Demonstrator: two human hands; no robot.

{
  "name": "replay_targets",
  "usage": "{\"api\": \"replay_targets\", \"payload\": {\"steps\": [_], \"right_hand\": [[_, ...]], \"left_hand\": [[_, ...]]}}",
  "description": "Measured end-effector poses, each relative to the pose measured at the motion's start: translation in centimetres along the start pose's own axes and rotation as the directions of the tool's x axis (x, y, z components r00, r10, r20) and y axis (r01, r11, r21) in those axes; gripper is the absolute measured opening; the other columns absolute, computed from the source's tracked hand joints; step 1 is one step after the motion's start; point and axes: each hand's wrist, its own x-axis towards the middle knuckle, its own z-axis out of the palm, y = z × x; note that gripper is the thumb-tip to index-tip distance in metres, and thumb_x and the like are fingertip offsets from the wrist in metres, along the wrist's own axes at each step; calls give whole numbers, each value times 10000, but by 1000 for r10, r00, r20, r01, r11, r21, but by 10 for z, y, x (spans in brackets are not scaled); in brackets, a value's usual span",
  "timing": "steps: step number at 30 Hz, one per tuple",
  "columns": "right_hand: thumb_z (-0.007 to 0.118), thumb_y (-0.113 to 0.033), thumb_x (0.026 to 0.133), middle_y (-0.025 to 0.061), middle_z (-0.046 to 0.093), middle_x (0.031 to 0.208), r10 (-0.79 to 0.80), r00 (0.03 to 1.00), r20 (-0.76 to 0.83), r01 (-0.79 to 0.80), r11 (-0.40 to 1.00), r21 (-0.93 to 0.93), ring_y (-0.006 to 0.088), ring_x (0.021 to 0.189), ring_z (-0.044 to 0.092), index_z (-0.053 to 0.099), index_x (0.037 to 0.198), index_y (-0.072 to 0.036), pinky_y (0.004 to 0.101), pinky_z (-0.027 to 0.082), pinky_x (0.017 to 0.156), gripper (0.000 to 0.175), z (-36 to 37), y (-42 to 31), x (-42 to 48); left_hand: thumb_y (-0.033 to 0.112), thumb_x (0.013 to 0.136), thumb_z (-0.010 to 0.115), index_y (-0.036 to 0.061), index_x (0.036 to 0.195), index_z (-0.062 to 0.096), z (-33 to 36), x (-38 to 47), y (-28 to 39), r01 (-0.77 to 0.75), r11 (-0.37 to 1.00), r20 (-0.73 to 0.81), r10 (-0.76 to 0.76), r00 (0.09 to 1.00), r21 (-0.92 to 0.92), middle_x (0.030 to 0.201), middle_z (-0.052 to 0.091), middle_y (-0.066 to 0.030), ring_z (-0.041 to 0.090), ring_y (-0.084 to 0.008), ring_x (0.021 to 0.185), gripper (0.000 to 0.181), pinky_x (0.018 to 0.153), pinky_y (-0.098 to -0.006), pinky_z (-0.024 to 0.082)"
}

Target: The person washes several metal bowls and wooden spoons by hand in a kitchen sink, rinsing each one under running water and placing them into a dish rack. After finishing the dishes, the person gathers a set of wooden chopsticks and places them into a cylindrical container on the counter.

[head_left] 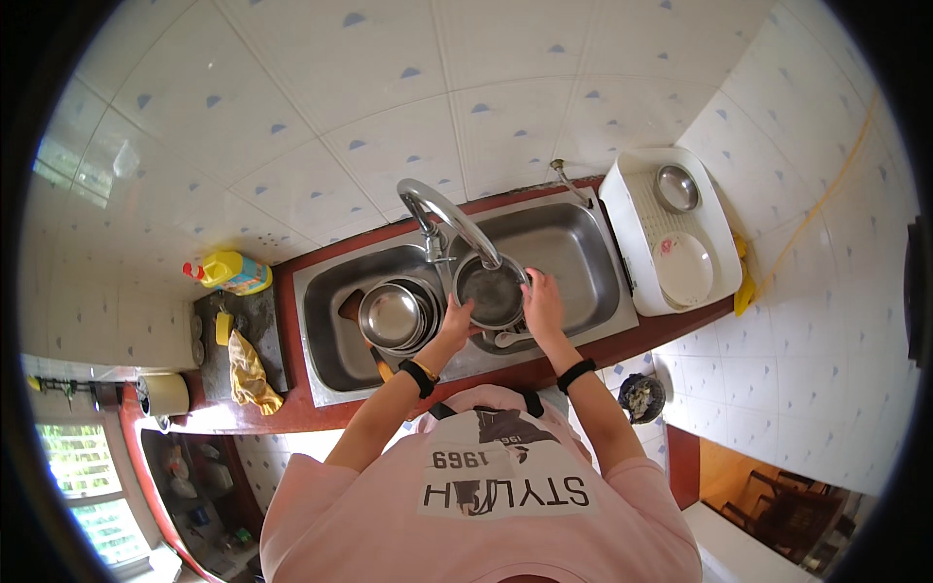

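Observation:
Both my hands hold a round metal bowl point(490, 295) over the inner edge of the right basin, below the spout of the chrome faucet point(466, 222). My left hand point(457, 321) grips the bowl's left rim, thumb on top. On the opposite side, my right hand point(541, 299) has its fingers around the rim. A white spoon point(514, 339) lies beneath the bowl in the right basin point(583, 251), beside other utensils that the bowl partly hides. In the left basin point(324, 306) stands a stack of metal bowls point(391, 315), with an orange handle point(381, 364) sticking out.
A white dish rack point(619, 240) at the right holds a metal bowl point(676, 188) and a white plate point(684, 268). To the left are a yellow detergent bottle point(237, 273), a yellow sponge point(224, 328) and a cloth point(249, 372). A bin point(641, 398) stands on the floor.

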Motion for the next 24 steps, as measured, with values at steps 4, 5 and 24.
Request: {"api": "replay_targets", "payload": {"steps": [4,5,24], "right_hand": [[586,-136,778,181,520,899,-149,978,143,153,988,-20,358,840,510,484,1082,-51,419,418,705,331,19,-3,-7],[583,-144,779,189,528,926,-76,978,192,80,997,-13,359,858,514,479,1100,-52,418,419,714,350,29,-7,-17],[566,-92,700,98,564,1088,-354,805,476,196,916,350,254,1060,492,522,1100,-80,369,379,889,402,22,-42,-27]], "left_hand": [[255,906,418,191,1281,195,10,8,-10,0,997,-70,-5,997,-81,1111,474,-125,579,-263,858,441,597,-432,527],[279,899,432,192,1293,181,12,9,-12,5,999,-85,-9,996,-43,1098,479,-119,575,-260,836,475,586,-424,521],[299,807,485,163,1323,170,7,13,-22,-302,951,-264,275,925,-68,1232,372,-130,528,-251,928,619,619,-385,508]]}}
